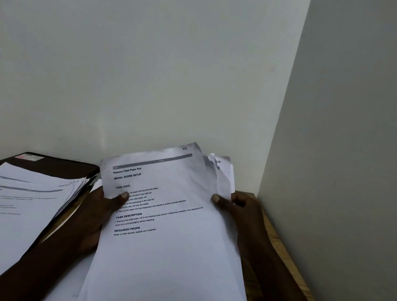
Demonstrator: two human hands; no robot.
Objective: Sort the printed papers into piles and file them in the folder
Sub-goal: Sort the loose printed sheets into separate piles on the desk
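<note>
A stack of printed papers [166, 254] is lifted at its far end, the top sheet headed "Replace Toilet Paper Roll". My left hand [98, 212] grips the stack's left edge, thumb lying on the printed text. My right hand [237, 207] grips the right edge, thumb on top and fingers curled behind. Further sheets fan out behind the top right corner. To the left lies another pile of printed papers [3, 211] on a dark folder [61, 163].
The wooden table [279, 242] stands in a corner, with a pale wall straight behind it and another wall close on the right. The folder's far edge carries a small label [29, 157].
</note>
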